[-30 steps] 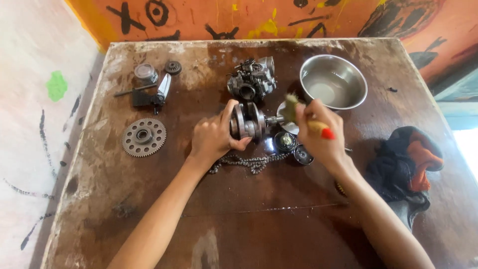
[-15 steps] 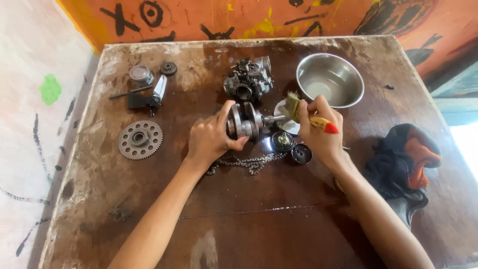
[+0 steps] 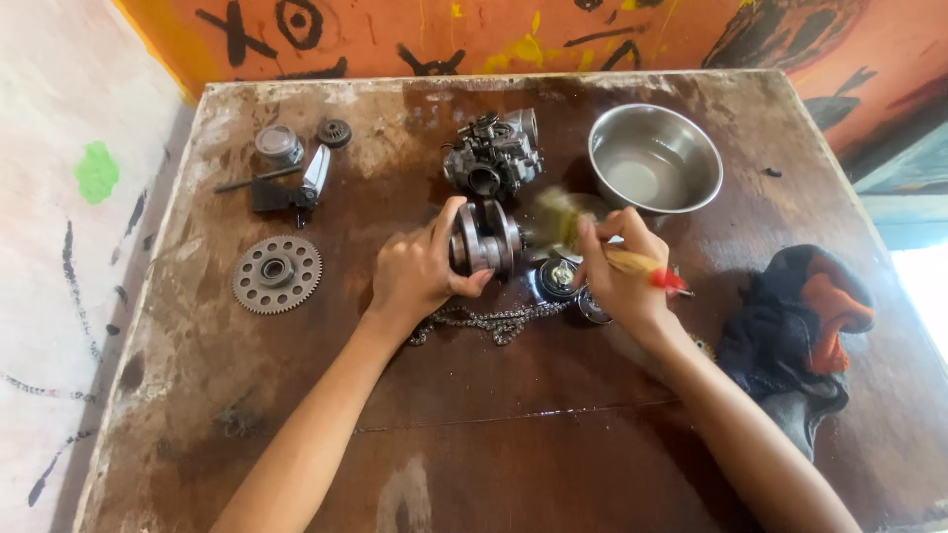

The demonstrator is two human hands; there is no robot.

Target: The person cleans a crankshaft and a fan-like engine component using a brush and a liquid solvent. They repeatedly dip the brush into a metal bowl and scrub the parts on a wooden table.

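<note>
My left hand (image 3: pixel 423 268) grips a grey metal crankshaft-like part (image 3: pixel 488 239) with two round discs, resting on the brown table (image 3: pixel 474 415). My right hand (image 3: pixel 617 271) holds a paintbrush (image 3: pixel 592 242) with a yellow handle and red tip. The blurred bristles sit at the part's right end, by its shaft. Just below lie two small round black parts (image 3: pixel 558 279) and a loop of chain (image 3: pixel 489 321).
A steel bowl (image 3: pixel 655 158) stands at the back right, a carburettor (image 3: pixel 492 158) behind the part. A toothed gear (image 3: pixel 277 273), a small black tool (image 3: pixel 286 190), a little cap (image 3: pixel 277 144) and a small cog (image 3: pixel 334 132) lie left. A dark and orange rag (image 3: pixel 800 331) sits right.
My right hand has swung the brush left and down along the part's shaft; the bristles are now blurred. My left hand keeps its hold on the part.
</note>
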